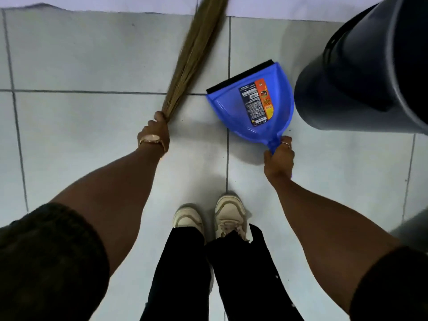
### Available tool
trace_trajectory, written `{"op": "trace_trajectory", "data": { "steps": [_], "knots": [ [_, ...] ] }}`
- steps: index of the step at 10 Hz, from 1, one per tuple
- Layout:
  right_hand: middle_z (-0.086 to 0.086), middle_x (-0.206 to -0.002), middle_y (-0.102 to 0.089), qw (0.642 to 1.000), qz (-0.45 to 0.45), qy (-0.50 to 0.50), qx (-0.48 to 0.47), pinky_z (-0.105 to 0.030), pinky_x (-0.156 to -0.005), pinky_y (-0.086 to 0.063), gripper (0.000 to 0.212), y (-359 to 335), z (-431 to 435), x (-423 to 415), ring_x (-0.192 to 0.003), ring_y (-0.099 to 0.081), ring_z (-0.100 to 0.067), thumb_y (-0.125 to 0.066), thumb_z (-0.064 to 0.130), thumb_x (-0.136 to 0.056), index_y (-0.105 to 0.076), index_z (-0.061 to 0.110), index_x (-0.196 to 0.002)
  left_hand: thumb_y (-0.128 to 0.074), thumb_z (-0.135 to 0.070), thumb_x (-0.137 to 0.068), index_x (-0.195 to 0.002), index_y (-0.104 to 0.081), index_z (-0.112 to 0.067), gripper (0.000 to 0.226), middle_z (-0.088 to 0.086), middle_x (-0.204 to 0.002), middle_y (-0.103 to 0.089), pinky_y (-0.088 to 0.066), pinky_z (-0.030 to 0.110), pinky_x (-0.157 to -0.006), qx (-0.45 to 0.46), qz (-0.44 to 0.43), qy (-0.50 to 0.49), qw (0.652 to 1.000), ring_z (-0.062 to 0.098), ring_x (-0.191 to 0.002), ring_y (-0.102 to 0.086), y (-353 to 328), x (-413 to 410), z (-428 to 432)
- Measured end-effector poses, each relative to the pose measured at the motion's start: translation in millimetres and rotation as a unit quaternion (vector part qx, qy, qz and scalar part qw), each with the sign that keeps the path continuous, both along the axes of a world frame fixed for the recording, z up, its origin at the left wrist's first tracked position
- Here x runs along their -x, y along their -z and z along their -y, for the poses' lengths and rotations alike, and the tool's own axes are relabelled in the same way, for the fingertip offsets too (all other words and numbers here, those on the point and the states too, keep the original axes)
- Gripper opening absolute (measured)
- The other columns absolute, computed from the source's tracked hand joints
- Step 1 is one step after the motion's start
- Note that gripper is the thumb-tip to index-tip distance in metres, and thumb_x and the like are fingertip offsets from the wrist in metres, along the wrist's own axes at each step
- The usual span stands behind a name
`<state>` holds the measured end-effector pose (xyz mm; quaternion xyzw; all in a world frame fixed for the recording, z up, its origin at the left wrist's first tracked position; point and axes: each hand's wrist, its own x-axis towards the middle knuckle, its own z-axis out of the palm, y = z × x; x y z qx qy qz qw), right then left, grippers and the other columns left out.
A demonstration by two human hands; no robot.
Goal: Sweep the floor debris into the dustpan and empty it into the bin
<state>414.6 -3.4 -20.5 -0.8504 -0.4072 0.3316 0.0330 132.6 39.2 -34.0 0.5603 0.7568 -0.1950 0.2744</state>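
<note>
My left hand, with a gold watch on the wrist, is shut on the bound end of a straw broom. Its bristles fan away toward the wall at the top. My right hand grips the handle of a blue dustpan, which has a black rubber lip and a printed label inside. The pan looks empty and is held low over the pale floor tiles. A dark grey bin stands just right of the pan. I see no clear debris, only tiny specks near the pan.
My two feet in cream sneakers stand on the tiled floor below the hands. A white wall base runs along the top. A grey object shows at the right edge.
</note>
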Motion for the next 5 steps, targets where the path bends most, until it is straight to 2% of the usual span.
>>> {"op": "trace_trajectory", "data": {
  "steps": [1, 2, 3, 4, 5],
  "knots": [
    [-0.019, -0.132, -0.053, 0.998, 0.046, 0.012, 0.031, -0.055, -0.107, -0.037, 0.05, 11, 1, -4, -0.123, -0.049, -0.04, -0.055, 0.001, -0.088, -0.037, 0.004, -0.135, -0.047, -0.004, -0.091, -0.135, -0.029, 0.004, 0.048, 0.029, -0.123, -0.052, -0.046, 0.052, -0.088, 0.005, -0.035, 0.024, 0.999, 0.047, -0.11, -0.056, 12, 7, -14],
    [-0.016, -0.149, -0.036, 0.996, 0.064, -0.006, 0.054, -0.054, -0.118, -0.021, 0.068, 13, -4, -3, -0.141, -0.03, -0.034, -0.06, 0.011, -0.09, -0.023, 0.006, -0.147, -0.049, -0.005, -0.091, -0.15, -0.008, -0.004, 0.072, 0.029, -0.137, -0.04, -0.041, 0.053, -0.096, 0.045, -0.036, 0.037, 0.998, 0.048, -0.12, -0.049, 14, 17, -25],
    [-0.015, -0.157, -0.023, 0.993, 0.08, -0.061, 0.059, -0.047, -0.122, -0.015, 0.076, -7, -5, 10, -0.148, -0.015, -0.032, -0.059, 0.022, -0.091, -0.015, 0.005, -0.151, -0.046, -0.021, -0.097, -0.152, -0.002, -0.009, 0.071, 0.026, -0.146, -0.033, -0.039, 0.053, -0.1, 0.073, 0.01, -0.01, 0.997, 0.047, -0.127, -0.044, -4, 19, -23],
    [-0.019, -0.159, -0.014, 0.991, 0.068, -0.115, 0.026, -0.044, -0.123, -0.011, 0.075, -49, 1, 35, -0.149, -0.009, -0.033, -0.052, 0.025, -0.095, -0.009, 0.001, -0.151, -0.043, -0.029, -0.099, -0.149, -0.013, -0.007, 0.062, 0.026, -0.141, -0.042, -0.045, 0.048, -0.095, 0.092, 0.053, -0.05, 0.993, 0.044, -0.122, -0.049, -45, 13, -9],
    [-0.02, -0.16, -0.006, 0.975, 0.045, -0.216, -0.012, -0.044, -0.124, -0.002, 0.071, -113, 0, 60, -0.15, -0.002, -0.032, -0.042, 0.026, -0.098, -0.003, -0.002, -0.151, -0.043, -0.032, -0.098, -0.15, -0.013, -0.005, 0.065, 0.024, -0.145, -0.04, -0.039, 0.048, -0.104, 0.076, 0.072, -0.027, 0.994, 0.041, -0.13, -0.042, -108, 3, -2]
  ]
}}
